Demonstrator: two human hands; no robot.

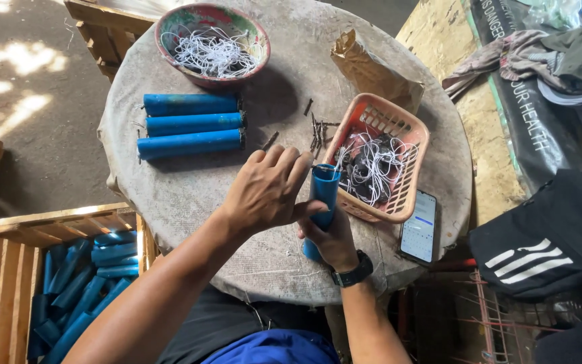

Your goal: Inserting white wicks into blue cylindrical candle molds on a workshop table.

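On cloth-covered round table (237,195), smooth blue tube (323,195)

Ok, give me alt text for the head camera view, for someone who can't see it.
Two hands hold an upright blue tube over a round table: right hand gripping it, left hand at its top. Three more blue tubes lie beside an orange basket.

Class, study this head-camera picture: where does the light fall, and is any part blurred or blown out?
Head view: sun patches on the floor at upper left are blown out; the table lies in soft shade; the left hand, right hand and blue tube look sharp.
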